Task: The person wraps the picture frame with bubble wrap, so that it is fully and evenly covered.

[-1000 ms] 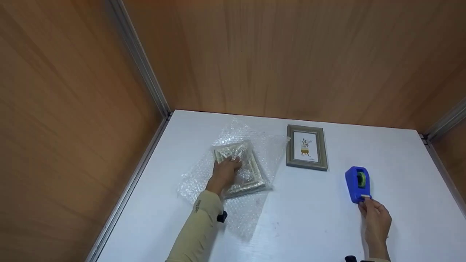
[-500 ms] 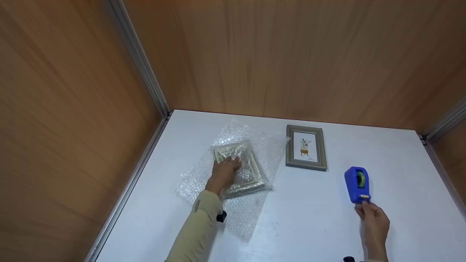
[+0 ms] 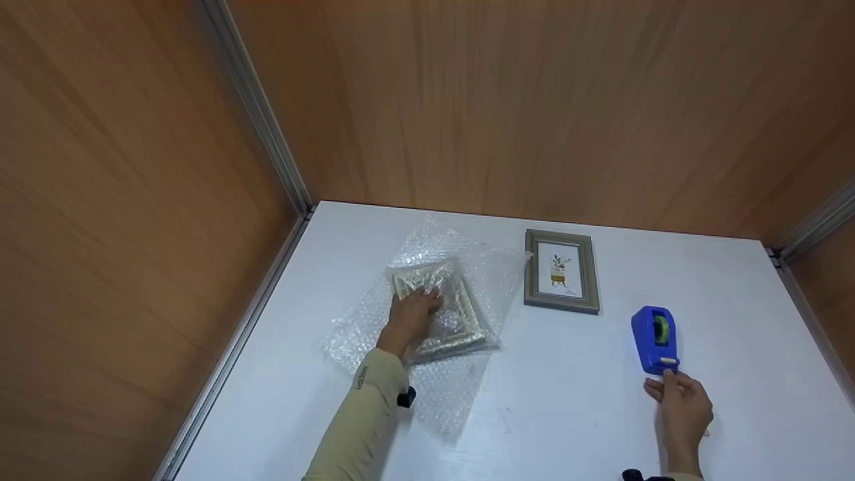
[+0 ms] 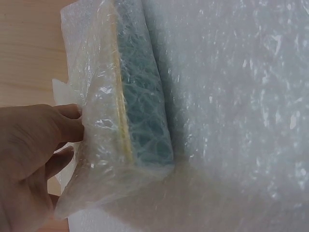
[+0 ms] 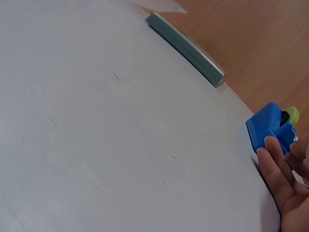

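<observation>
Fingers (image 3: 434, 300) of the left hand (image 3: 409, 322) lay apart on a bubble-wrapped frame (image 3: 457, 314). The right hand (image 3: 685, 407) pinched tape (image 5: 296, 138) at the dispenser (image 3: 646, 341).

You can read nothing: the small dark lettering (image 3: 361, 378) on your khaki fabric left sleeve (image 3: 355, 417) is too blurred.
</observation>
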The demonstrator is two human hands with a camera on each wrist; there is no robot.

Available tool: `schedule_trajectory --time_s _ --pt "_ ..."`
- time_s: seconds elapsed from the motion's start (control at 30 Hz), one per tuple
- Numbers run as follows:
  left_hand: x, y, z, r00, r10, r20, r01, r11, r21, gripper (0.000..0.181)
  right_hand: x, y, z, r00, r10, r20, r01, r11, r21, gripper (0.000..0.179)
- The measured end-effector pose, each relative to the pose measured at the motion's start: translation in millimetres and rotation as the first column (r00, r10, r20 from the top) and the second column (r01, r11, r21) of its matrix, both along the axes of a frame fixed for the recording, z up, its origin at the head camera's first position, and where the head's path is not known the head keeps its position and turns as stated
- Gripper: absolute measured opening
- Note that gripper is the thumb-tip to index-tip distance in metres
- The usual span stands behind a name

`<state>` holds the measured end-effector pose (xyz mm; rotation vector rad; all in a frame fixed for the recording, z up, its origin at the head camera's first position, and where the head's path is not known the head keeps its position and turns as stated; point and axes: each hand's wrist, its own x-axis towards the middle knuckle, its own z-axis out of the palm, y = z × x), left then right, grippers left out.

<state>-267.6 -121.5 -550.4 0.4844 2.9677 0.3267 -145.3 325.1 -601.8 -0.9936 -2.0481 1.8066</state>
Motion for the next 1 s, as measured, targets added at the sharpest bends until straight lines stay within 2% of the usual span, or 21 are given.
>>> schedule_trajectory --time_s 0.1,0.3,0.43,0.77,0.87,1.0 --pt "-0.6 0.0 0.2 1.0 0.003 0.008 -0.003 1.0 0.005 0.038 0.2 0.0 1.7 1.0 0.0 -0.002 0.0 1.0 -0.009 0.03" --pt "-0.1 -0.5 -0.7 1.0 0.008 0.025 -0.008 0.999 0.034 0.037 -0.1 -0.1 0.3 0.999 -0.007 0.05 0.007 1.0 0.006 0.035" --pt "-0.4 -0.8 -0.5 1.0 0.005 0.022 -0.006 0.999 0.031 0.038 0.6 0.2 -2.6 0.999 -0.02 0.033 0.02 1.0 0.012 0.035" --pt "0.1 -0.8 -1.5 1.0 0.007 0.013 -0.007 0.999 0.038 0.039 10.9 -7.6 -7.6 0.989 -0.143 -0.042 0.138 0.983 -0.118 0.031" --pt "0.2 -0.6 -2.2 1.0 0.005 0.028 -0.006 0.999 0.044 0.04 15.0 -13.6 -9.8 0.985 -0.156 -0.073 0.15 0.985 -0.088 0.029" --pt "-1.4 -1.0 -2.6 1.0 0.004 0.019 -0.005 1.0 0.029 0.034 18.2 -23.8 -13.0 0.984 -0.102 -0.149 0.107 0.994 0.025 0.025"
